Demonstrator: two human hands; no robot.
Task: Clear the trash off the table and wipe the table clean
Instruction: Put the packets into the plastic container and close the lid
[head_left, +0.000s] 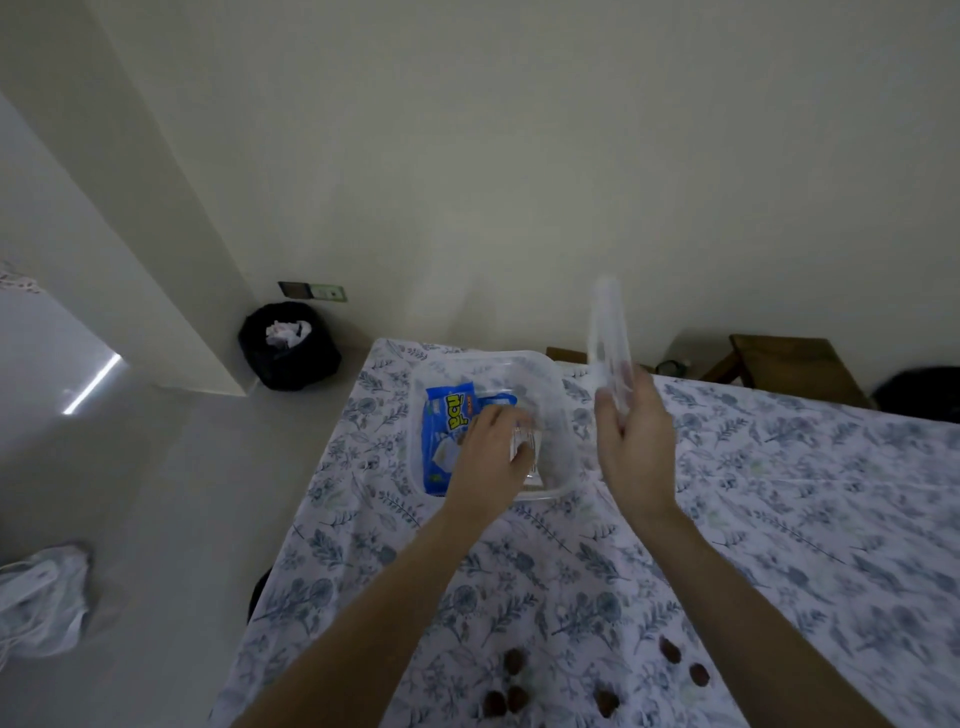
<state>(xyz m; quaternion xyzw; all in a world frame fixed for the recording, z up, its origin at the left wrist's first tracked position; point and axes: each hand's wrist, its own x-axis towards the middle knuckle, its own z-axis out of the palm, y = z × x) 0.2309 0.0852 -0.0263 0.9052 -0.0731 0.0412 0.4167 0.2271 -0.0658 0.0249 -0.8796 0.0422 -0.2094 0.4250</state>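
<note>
Brown nut shells (514, 662) litter near worktop (779, 519); left hand (493, 457) grips clear wrapper (527, 441) inside plastic container (563, 410), right hand (634, 441) holds upright clear lid (608, 338).

Blue wrapper (449, 431), lying in a clear tub (558, 395): large yellow-green letters, apparently "Pcu", partly covered by a hand; exact reading uncertain. Small red-orange badge beside the letters: print too small to read. Remaining print on the wrapper: blurred, illegible. No other readable text, number or sign.
</note>
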